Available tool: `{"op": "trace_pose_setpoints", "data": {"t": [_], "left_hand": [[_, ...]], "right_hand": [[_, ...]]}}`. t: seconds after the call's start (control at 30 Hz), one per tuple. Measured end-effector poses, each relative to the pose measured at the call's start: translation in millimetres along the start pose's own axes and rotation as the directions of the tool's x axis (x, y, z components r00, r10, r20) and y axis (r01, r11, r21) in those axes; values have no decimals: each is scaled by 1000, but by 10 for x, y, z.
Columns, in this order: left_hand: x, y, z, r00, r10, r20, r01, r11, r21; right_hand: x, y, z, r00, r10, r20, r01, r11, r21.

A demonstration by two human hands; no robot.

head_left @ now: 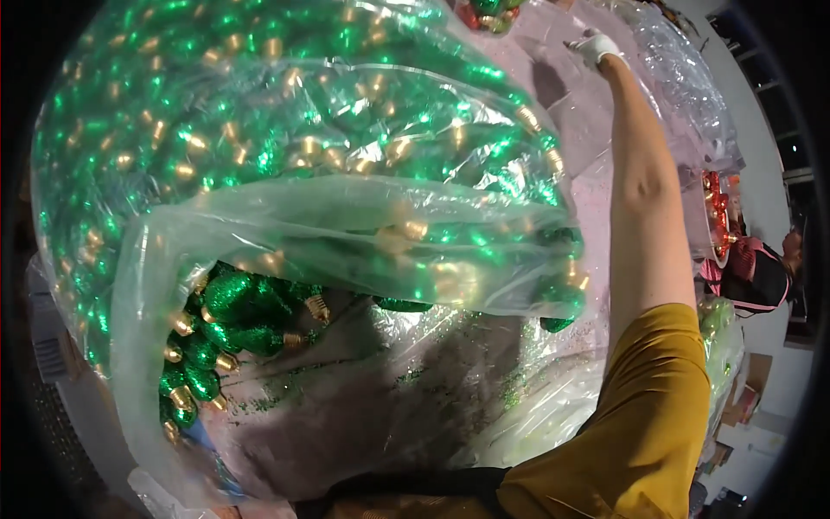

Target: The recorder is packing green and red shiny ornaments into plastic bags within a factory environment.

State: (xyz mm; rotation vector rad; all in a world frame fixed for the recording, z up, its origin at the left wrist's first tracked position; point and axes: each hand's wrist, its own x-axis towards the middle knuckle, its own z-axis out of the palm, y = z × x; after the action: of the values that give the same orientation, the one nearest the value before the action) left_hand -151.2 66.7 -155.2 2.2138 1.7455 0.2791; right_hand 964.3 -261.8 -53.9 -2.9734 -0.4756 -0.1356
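Note:
My right arm, in a mustard sleeve, stretches far across the table. My right hand point(595, 48), in a white glove, is over the pinkish table covering point(588, 121) at the far side. Its fingers look stretched out toward the left, with nothing visible in them. A big clear plastic bag point(346, 203) full of green glitter bulb-shaped ornaments lies to the left and middle. Its mouth faces me, and several green bulb ornaments point(232, 298) with gold screw-type caps show at the opening. My left hand is not in view.
Red and green ornaments point(488, 13) lie at the far edge. Clear plastic point(683, 78) is heaped at the far right. Red ornaments point(716, 208) and a black bag with pink trim point(752, 272) stand at the right. Loose green glitter point(268, 398) is scattered near me.

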Motion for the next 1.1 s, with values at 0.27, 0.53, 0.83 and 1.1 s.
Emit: {"op": "trace_pose_setpoints", "data": {"t": [0.27, 0.53, 0.83, 1.1], "left_hand": [[144, 201, 78, 990, -143, -4, 141, 965, 221], [-108, -236, -256, 997, 53, 63, -17, 877, -480], [-621, 587, -684, 781, 433, -450, -596, 731, -332], [-1056, 2401, -555, 267, 959, -94, -952, 247, -179]], "right_hand": [[-652, -338, -496, 971, -201, 125, 235, 883, -406], [-1985, -809, -2053, 825, -468, -316, 485, 874, -30], [-5959, -2406, -2144, 231, -973, 15, 946, 228, 232], [-6716, -2743, -1637, 402, -916, 7, 875, 387, 291]]}}
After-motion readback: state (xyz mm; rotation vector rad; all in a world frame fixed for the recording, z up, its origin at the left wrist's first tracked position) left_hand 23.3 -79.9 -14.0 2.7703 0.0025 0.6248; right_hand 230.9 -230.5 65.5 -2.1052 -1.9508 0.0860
